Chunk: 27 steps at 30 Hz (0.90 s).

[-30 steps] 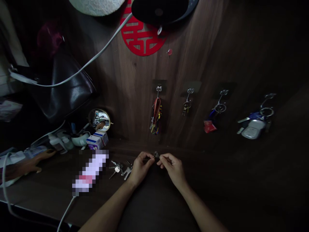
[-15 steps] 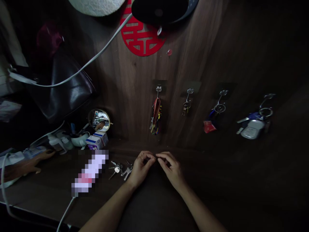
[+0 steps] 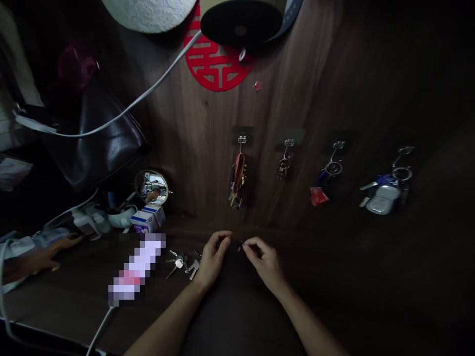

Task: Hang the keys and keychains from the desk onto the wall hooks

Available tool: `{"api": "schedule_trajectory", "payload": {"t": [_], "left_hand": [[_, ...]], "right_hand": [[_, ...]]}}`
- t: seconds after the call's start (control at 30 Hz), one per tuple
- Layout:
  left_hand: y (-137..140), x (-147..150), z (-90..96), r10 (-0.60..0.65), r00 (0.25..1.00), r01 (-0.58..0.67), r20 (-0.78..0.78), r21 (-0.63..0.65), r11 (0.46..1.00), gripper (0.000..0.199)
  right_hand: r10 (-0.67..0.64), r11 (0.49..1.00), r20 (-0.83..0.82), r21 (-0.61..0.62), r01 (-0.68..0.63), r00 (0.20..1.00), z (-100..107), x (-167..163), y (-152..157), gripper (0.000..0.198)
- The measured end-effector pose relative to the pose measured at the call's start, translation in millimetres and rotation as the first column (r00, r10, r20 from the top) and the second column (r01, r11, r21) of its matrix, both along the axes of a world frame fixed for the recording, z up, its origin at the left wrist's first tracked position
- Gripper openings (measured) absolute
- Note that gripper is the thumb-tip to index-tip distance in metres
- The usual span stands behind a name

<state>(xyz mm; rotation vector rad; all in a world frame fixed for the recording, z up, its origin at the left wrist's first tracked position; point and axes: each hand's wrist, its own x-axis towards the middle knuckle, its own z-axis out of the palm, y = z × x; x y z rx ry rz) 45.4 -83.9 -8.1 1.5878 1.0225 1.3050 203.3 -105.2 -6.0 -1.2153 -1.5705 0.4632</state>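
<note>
My right hand [image 3: 262,254] pinches a small thin shiny piece [image 3: 239,246] between thumb and forefinger. It looks like metal, but it is too small and dark to name. Just left of it, my left hand [image 3: 214,257] is half curled, thumb and forefinger a little apart, with nothing visible between them. Beside that hand's outer edge lie two bunches of loose keys, one bunch [image 3: 178,263] farther left and another bunch [image 3: 194,268] partly behind the hand. Hooks on the wooden panel ahead carry a key bunch with a red holder [image 3: 239,173] and a small key ring [image 3: 284,165].
Farther right hang a red tag [image 3: 318,196] and keys with a silver fob [image 3: 384,199]. At left are a round mirror [image 3: 151,188], a small box [image 3: 147,219], bottles, a blurred-out device [image 3: 137,269] with a white cable, and a black bag [image 3: 106,133]. A hand-shaped object [image 3: 55,251] lies far left.
My hands have moved slightly apart; the left fingertips have drawn back. The small shiny piece now shows at my right fingertips. The view has tilted up slightly.
</note>
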Motion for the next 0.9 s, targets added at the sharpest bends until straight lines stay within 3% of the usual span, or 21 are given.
{"api": "schedule_trajectory", "payload": {"t": [0.13, 0.23, 0.47, 0.6, 0.73, 0.9], "left_hand": [[3.9, -3.1, -7.0, 0.029, 0.996, -0.035, -0.086, -0.059, 0.998, 0.03], [4.5, -3.6, -12.3, -0.041, 0.973, 0.034, -0.229, -0.036, 0.999, 0.026], [3.4, -1.9, -13.4, -0.114, 0.945, 0.103, -0.308, -0.052, 0.993, 0.028], [3.3, -1.6, -11.7, -0.118, 0.946, 0.106, -0.303, -0.057, 0.993, 0.027], [2.6, -1.5, -8.8, -0.121, 0.941, 0.104, -0.316, -0.069, 0.992, 0.026], [2.7, -2.2, -6.6, -0.127, 0.944, 0.11, -0.304, -0.074, 0.991, 0.026]], "right_hand": [[-0.109, 0.994, -0.101, -0.006, 0.109, 0.989, 7.8, 12.3, 2.7, 0.02], [-0.176, 0.983, -0.1, 0.041, 0.181, 0.979, 20.8, 24.5, 6.0, 0.02], [-0.288, 0.932, -0.082, 0.205, 0.299, 0.954, 83.1, 53.9, 18.0, 0.017], [-0.262, 0.912, -0.182, 0.276, 0.305, 0.948, 122.0, 63.9, 34.8, 0.018], [-0.201, 0.916, -0.357, 0.263, 0.304, 0.912, 152.5, 67.0, 54.8, 0.019], [-0.151, 0.942, -0.465, 0.2, 0.27, 0.872, 166.0, 67.7, 73.7, 0.02]]}}
